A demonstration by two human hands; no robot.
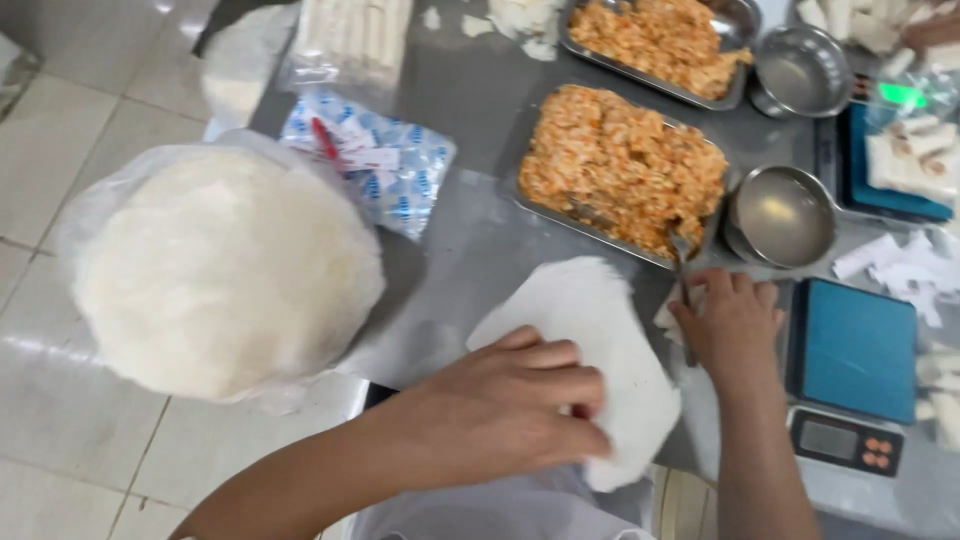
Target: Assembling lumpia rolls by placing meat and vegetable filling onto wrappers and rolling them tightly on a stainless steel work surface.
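Note:
My left hand (510, 400) lies flat on a thin white round wrapper sheet (590, 330) spread on the steel table (470, 240), fingers pressing its near edge. My right hand (730, 325) is closed around a metal fork (682, 262) whose tines reach into the near steel tray of orange minced filling (620, 165). A small white piece lies under my right hand.
A big stack of white wrappers in clear plastic (225, 270) sits left. Behind are a second filling tray (660, 40), two steel bowls of liquid (782, 215) (800, 70), a blue-white packet (385, 160), two blue scales (855, 350) (900, 170) and rolled white pieces (915, 155).

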